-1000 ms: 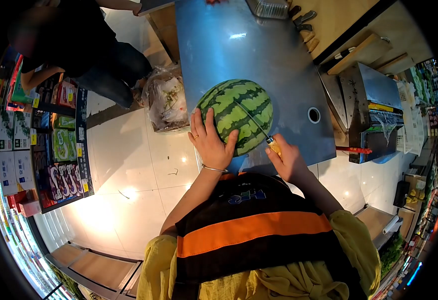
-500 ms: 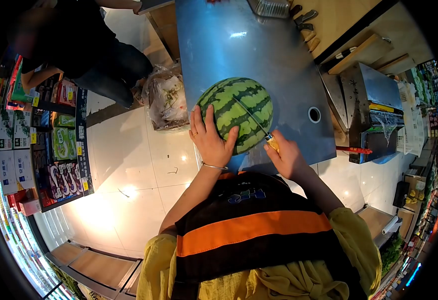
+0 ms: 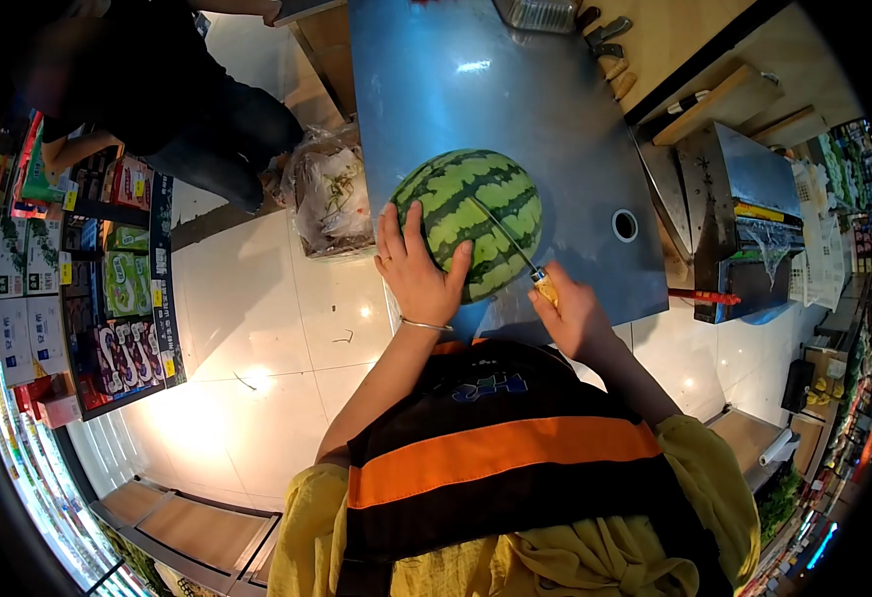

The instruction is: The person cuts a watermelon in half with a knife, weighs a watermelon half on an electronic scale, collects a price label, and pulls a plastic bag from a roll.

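Observation:
A whole striped watermelon [image 3: 456, 204] lies near the front of the metal table [image 3: 456, 109]. My left hand [image 3: 423, 269] rests on its near left side, fingers spread and thumb apart, pressing on the rind. My right hand [image 3: 573, 308] is wrapped round the light wooden handle of a knife [image 3: 507, 236]. The knife's thin blade runs up and left across the top of the melon. Whether the edge has gone into the rind I cannot tell.
A bin lined with plastic [image 3: 331, 204] stands left of the table. Several knives [image 3: 610, 50] lie by a clear plastic tray [image 3: 540, 15] at the far right. A round hole [image 3: 625, 227] opens in the tabletop. Another person [image 3: 187, 99] stands beside the shelves [image 3: 122, 289].
Almost nothing differs. The watermelon and both hands appear shifted very slightly, with the left hand still on the rind and the knife still across the melon.

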`<state>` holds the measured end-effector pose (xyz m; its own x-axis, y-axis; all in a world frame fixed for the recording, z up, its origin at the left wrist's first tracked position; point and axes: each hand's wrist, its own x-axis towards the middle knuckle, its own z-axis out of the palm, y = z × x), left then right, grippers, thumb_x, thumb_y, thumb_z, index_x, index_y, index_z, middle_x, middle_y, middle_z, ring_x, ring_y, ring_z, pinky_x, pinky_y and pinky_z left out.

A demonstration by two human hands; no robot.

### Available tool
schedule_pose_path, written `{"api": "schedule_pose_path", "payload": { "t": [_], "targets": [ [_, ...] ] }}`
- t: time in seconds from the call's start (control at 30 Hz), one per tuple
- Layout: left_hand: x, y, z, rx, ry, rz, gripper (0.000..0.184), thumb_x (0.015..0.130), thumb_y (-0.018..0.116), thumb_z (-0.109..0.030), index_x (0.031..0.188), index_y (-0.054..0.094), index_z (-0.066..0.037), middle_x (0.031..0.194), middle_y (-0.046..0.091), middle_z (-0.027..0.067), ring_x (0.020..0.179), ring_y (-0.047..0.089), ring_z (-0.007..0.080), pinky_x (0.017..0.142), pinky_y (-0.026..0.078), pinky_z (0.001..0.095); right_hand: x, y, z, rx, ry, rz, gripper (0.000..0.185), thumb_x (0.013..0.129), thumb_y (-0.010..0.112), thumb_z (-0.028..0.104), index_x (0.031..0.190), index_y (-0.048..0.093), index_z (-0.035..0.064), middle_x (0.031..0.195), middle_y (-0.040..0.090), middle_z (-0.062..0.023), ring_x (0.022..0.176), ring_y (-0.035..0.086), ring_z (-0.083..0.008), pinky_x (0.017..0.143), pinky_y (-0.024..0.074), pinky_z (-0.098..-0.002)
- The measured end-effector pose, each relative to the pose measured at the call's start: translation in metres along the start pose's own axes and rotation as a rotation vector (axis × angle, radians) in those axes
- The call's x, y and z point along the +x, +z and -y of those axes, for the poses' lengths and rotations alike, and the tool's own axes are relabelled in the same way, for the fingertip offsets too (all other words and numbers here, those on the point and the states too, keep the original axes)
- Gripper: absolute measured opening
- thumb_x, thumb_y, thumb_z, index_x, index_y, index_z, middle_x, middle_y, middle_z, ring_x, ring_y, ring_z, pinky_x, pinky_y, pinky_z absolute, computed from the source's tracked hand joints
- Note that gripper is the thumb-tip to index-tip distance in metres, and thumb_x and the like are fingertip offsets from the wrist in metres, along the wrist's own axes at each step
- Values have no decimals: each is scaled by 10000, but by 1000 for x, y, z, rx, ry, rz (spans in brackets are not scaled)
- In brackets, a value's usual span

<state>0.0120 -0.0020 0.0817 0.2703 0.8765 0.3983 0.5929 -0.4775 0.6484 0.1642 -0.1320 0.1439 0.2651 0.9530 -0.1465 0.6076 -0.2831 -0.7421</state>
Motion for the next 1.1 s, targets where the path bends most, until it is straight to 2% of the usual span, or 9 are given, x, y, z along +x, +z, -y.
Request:
{"api": "schedule_pose_path", "payload": {
  "t": [0.07, 0.3, 0.4, 0.47, 1.0, 1.1],
  "targets": [
    [0, 0, 0, -11, -5, -5, 700, 751, 593, -477, 1274, 398, -55, 1338, 326, 225, 1246, 278, 392, 957, 240, 508, -2, 1, 1, -35, -68, -44, 230, 829, 552, 121, 982, 445, -13, 626, 525, -224, 595, 524, -411, 512, 395, -444],
    [2, 0, 1, -17, -4, 4, 694, 758, 586, -480, 1275, 398, -58, 1336, 329, 221, 1246, 276, 395, 956, 242, 510, -7, 2, 0, 14, -40, -45, 217, 827, 554, 120, 954, 438, -12, 632, 529, -230, 624, 533, -424, 509, 402, -441],
    [3, 2, 3, -29, -10, 3, 691, 761, 587, -476, 1278, 395, -59, 1332, 329, 228, 1239, 281, 408, 962, 243, 512, -13, 6, -6, 71, -12, -25, 186, 842, 541, 124, 953, 440, 14, 632, 507, -195, 627, 536, -410, 508, 397, -393],
    [4, 4, 6, -38, 6, -8, 688, 763, 592, -466, 1278, 394, -56, 1328, 328, 235, 1231, 287, 421, 967, 247, 512, -14, 11, -11, 59, 20, -46, 210, 828, 552, 124, 952, 428, 9, 626, 530, -223, 625, 534, -428, 502, 400, -440],
    [10, 0, 6, -43, 27, 11, 668, 769, 598, -437, 1270, 395, -46, 1307, 338, 250, 1219, 299, 431, 982, 250, 498, -16, 20, -16, 63, 3, -91, 230, 829, 555, 141, 973, 424, 19, 627, 535, -217, 616, 539, -416, 504, 409, -440],
    [11, 4, 7, -49, 16, 10, 657, 771, 599, -423, 1267, 396, -43, 1301, 342, 250, 1213, 308, 426, 979, 259, 492, -25, 27, -27, 44, 56, -79, 246, 824, 564, 151, 975, 422, 19, 634, 537, -221, 624, 538, -424, 507, 410, -443]
  ]
}}
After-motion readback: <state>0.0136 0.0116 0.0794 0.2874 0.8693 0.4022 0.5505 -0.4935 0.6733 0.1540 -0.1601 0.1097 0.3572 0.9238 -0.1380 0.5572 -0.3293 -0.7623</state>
